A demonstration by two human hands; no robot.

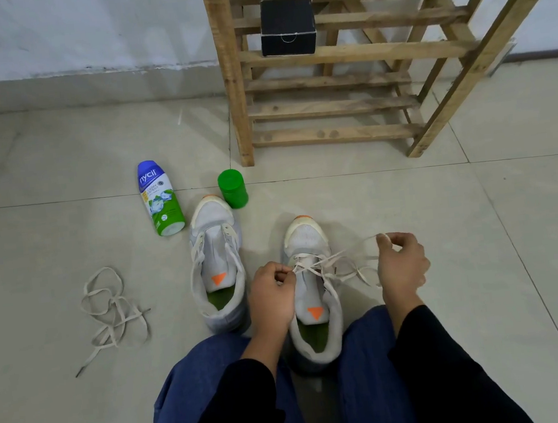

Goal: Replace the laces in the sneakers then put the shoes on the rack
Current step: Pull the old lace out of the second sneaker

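Two white sneakers with orange tongue tags stand on the floor, toes pointing away from me. The right sneaker [306, 239] sits between my knees with a cream lace [336, 260] threaded through its lower eyelets. My left hand [273, 298] pinches one part of that lace at the sneaker's left side. My right hand [401, 262] pinches another part, pulled out to the right. The left sneaker [213, 242] has no lace in its eyelets. A loose cream lace [113, 315] lies tangled on the floor at the left. The wooden rack [328, 106] stands ahead.
A black box [287, 26] sits on a rack shelf. A blue and green bottle [161, 198] lies on the tiles beside the left sneaker, and a green jar [233, 188] stands by its toe. A white wall runs behind. My knees fill the lower frame.
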